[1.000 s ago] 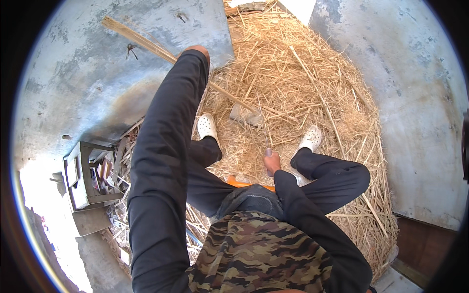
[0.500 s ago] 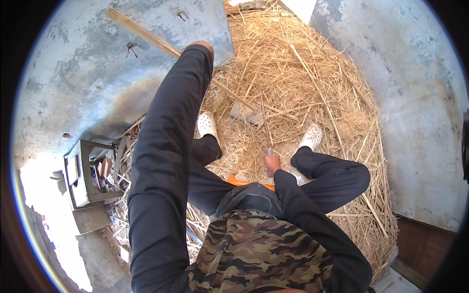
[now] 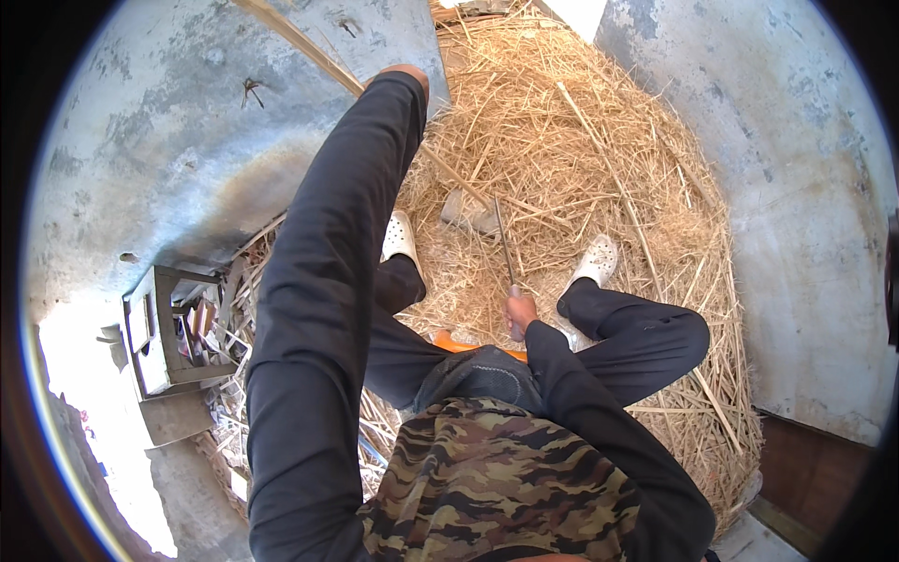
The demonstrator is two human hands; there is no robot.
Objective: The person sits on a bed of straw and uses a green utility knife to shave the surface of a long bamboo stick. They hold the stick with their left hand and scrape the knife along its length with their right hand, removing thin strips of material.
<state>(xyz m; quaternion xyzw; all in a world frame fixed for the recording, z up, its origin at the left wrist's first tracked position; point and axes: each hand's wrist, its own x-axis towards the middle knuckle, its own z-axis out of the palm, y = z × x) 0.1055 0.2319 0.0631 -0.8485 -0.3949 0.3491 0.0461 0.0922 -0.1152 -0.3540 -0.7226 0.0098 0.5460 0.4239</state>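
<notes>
My left arm stretches forward, and the back of my left hand [image 3: 408,71] shows past the dark sleeve. It grips a long split bamboo strip [image 3: 304,42], though the arm hides the fingers and the strip's middle. The strip slants down to the right, its thin end close to the tip of a long-bladed knife [image 3: 506,242]. My right hand [image 3: 522,310] is closed around the knife's handle, with the blade pointing away from me. Just left of the blade a greyish block [image 3: 467,214] lies in the straw; from here I cannot tell whether the strip touches it.
Straw and shavings [image 3: 571,122] cover the ground between two grey walls [image 3: 777,187]. My feet in white clogs [image 3: 597,261] flank the work spot. An orange seat edge [image 3: 455,344] shows beneath me. A wooden frame [image 3: 169,328] with odds and ends stands at the left.
My left hand has shifted slightly forward and right, carrying the bamboo strip with it. The knife's tip has dropped back a little toward me; my right hand stays nearly in place.
</notes>
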